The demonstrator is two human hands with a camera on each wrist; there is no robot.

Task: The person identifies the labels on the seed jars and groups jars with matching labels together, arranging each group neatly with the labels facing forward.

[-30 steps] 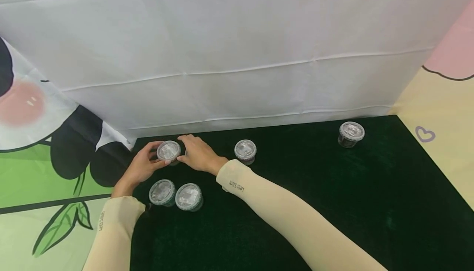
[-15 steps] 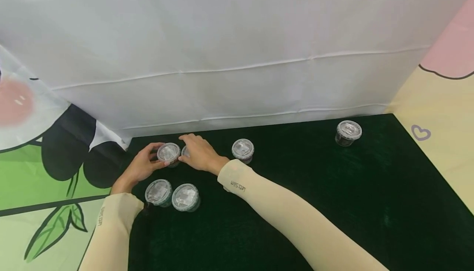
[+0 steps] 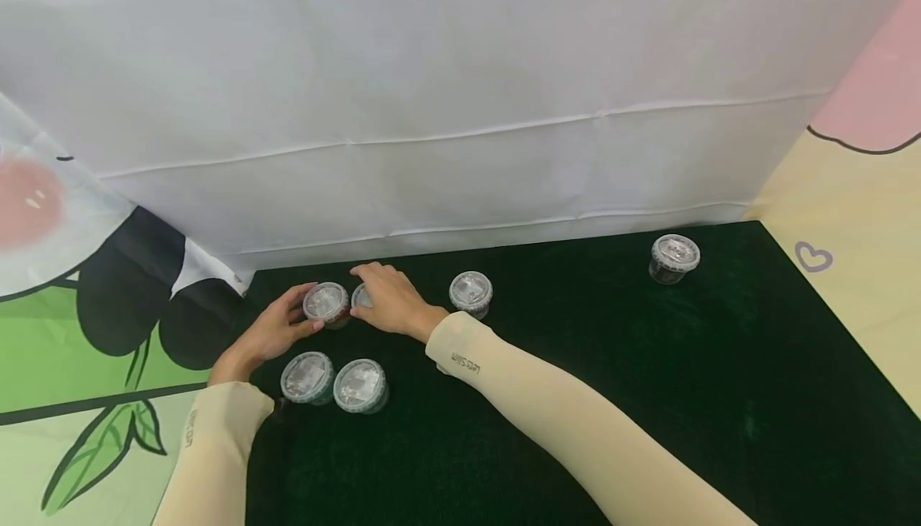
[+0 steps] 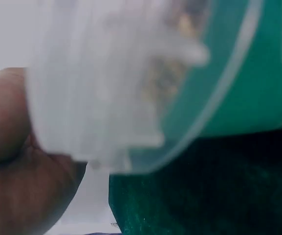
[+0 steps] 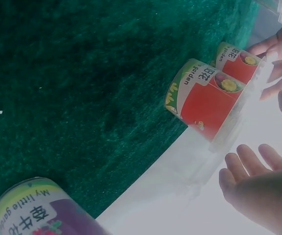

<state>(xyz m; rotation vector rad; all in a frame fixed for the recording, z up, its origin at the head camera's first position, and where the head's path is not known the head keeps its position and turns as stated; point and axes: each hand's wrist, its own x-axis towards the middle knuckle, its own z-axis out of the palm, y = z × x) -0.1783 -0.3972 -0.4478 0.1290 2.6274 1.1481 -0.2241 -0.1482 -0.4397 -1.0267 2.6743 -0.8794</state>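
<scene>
My left hand holds a clear-lidded plastic tub between thumb and fingers at the back left of the dark green cloth. In the right wrist view its fingers lie round this tub, which has a red label with a flower picture. My right hand is over a second red-labelled tub just beside the first. Its fingers are spread, with a gap to the lid in the right wrist view. From above, the hand hides most of this tub. Both tubs stand upright.
Two more lidded tubs, one left and one right, stand side by side in front. A purple-labelled tub stands right of my right hand. Another tub is at the far right. A white cloth wall rises behind.
The left hand and its tub have come slightly nearer the front. A little more of the second tub's lid shows beside the right hand, which has hardly moved.
</scene>
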